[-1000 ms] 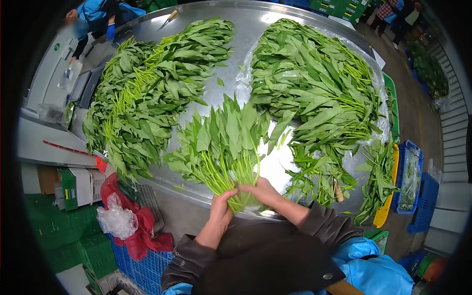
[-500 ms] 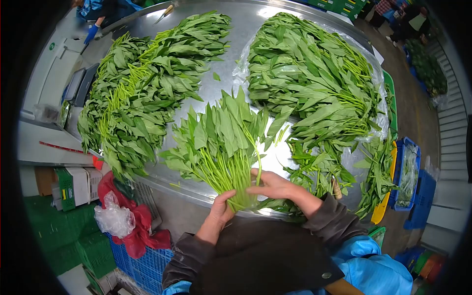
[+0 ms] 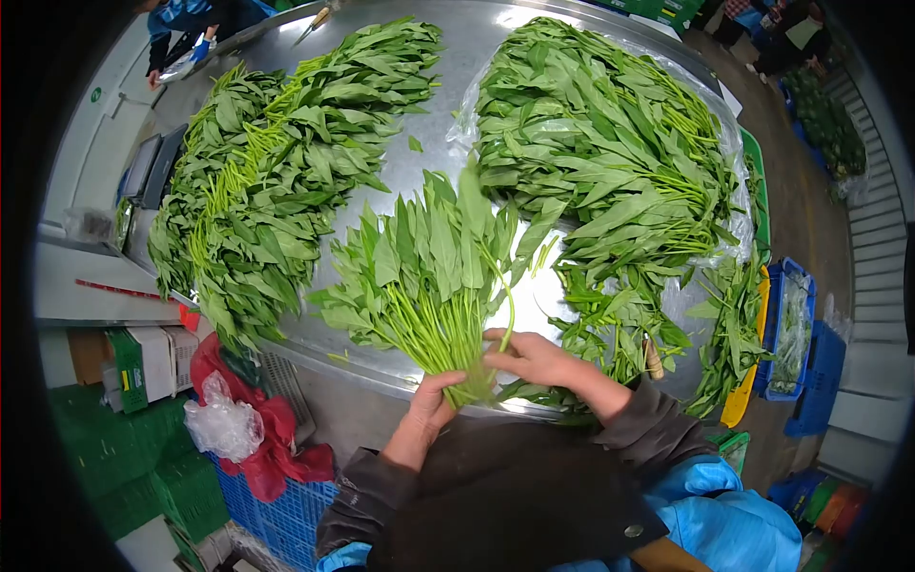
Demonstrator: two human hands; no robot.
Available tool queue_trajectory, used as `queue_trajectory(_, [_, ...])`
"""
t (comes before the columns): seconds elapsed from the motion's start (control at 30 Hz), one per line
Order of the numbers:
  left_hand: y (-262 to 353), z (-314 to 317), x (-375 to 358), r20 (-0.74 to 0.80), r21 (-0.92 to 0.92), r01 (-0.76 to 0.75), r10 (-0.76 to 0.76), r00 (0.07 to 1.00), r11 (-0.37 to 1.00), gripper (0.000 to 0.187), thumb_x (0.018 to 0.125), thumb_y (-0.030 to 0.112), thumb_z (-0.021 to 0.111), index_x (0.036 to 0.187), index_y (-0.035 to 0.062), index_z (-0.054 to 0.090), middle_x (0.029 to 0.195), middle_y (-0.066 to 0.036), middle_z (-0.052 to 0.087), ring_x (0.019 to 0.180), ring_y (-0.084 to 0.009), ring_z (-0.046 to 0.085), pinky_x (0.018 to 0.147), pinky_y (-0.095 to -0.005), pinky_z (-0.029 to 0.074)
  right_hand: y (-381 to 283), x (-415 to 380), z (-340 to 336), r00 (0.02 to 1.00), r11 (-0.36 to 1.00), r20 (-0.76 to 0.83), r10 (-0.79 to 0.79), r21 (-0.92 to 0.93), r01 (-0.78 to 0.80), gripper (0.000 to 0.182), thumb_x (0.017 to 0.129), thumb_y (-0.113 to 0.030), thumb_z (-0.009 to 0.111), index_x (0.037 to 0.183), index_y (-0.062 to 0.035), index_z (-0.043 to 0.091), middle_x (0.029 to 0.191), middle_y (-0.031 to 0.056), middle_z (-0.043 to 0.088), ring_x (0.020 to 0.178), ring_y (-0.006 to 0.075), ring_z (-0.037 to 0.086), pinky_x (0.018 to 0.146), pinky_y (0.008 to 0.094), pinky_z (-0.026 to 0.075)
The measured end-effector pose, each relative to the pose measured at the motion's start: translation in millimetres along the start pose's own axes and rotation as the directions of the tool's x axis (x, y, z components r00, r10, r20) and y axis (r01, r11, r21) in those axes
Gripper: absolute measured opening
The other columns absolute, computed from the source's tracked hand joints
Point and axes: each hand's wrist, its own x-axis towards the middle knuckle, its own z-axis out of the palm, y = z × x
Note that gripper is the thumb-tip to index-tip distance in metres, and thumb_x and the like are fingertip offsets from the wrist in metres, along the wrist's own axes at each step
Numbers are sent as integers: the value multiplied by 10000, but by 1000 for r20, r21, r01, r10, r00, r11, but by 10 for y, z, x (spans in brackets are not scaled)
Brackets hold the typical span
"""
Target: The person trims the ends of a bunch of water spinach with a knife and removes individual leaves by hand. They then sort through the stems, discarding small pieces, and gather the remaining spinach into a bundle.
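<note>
A leafy bunch of water spinach (image 3: 429,305) leans over the near edge of the metal table, leaves pointing away from me. My left hand (image 3: 431,408) is closed round the lower ends of its stems. At the bunch's right side, my right hand (image 3: 538,362) pinches a single stem that bows outward; its fingertips are slightly blurred. To the right lies a loose heap of greens (image 3: 615,319), with a wooden-handled knife (image 3: 653,359) in it. A large pile of water spinach (image 3: 600,143) rests on clear plastic beyond.
Bundled greens (image 3: 257,181) run along the table's left side. Another knife (image 3: 312,24) lies at the far edge. A scale (image 3: 162,167) stands at left, blue crates (image 3: 786,334) at right. Red and clear bags (image 3: 229,424) sit below left. A co-worker's gloved hand (image 3: 200,50) shows at far left.
My right hand has shifted slightly, and the stem at the bunch's right side now bows further outward. My left hand keeps its grip. The co-worker's arms at far left have moved.
</note>
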Motion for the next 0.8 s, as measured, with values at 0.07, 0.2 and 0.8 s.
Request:
queue_trajectory(0.07, [-12,62,19,-15,78,-10,11,1000,997,556,750,64,611,1277,-29,460,1179,-176,585,1039,-326,597,950,-457,467,135,11,-10,995,999,-91,-33,1,34,406,930,-229,562,1233,34,496,936,83,682,813,158,667,737,266,492])
queue_trajectory(0.2, [-6,-21,8,-74,47,37,-33,997,998,559,734,3,599,1275,-27,462,1185,-167,583,1075,-317,588,968,-445,465,137,78,111,959,874,-127,-251,-456,168,442,936,-367,515,1130,29,529,879,171,673,847,314,653,775,393,493])
queue_trajectory(0.8, [-3,20,-33,-158,-8,16,-17,987,1000,523,754,-17,611,1261,10,487,1181,-114,581,1057,-259,588,959,-405,459,-78,-89,240,747,581,-217,-628,-770,265,199,760,-130,672,954,-105,634,874,32,587,701,218,633,547,337,495])
